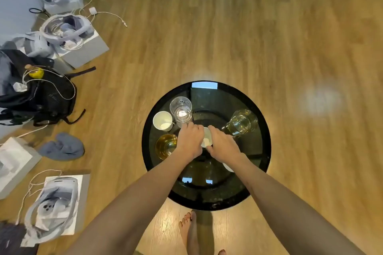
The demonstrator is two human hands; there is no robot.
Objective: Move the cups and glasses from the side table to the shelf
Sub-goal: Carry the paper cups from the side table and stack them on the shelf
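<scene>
Round black glass side table (257, 151) stands on wood flooring. From the left: white cup (163, 120), amber glass (165, 145) nearer, tall clear glass (181, 112) just beyond the left hand (189, 141). Both hands curl around a small white cup (207, 137) between them, right hand (222, 144) opposite. Clear mug (242, 123) stands rightmost.

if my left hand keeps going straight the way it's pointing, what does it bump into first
Most likely the tall clear glass: the left hand points up-table with its fingertips right at the glass's base. Whether they already touch it is unclear from this top-down view.
</scene>
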